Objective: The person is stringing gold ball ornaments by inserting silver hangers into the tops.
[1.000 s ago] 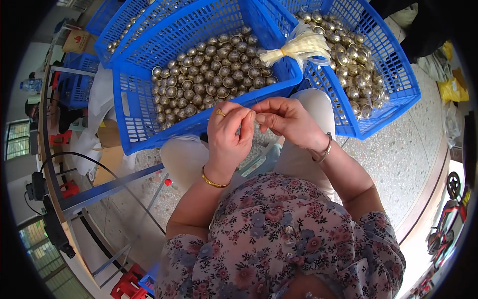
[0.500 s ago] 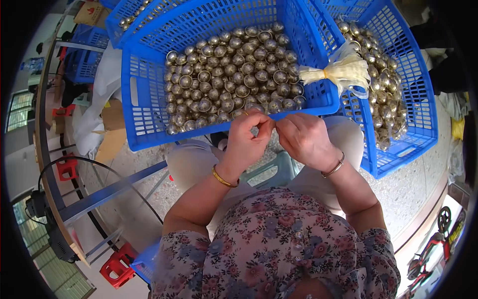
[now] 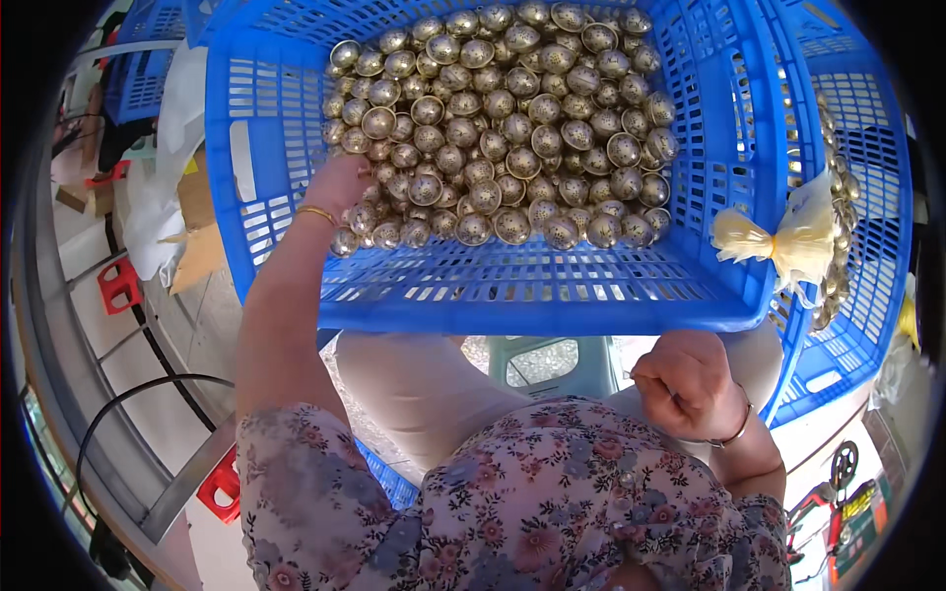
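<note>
Left hand (image 3: 340, 182) reaching among shiny brass bells (image 3: 503, 128), grip unclear, right hand (image 3: 680, 379) fisted

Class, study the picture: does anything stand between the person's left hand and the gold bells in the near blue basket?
Nothing visible does. The left hand has reached over the blue basket wall and rests against the gold bells at the pile's left edge.
</note>
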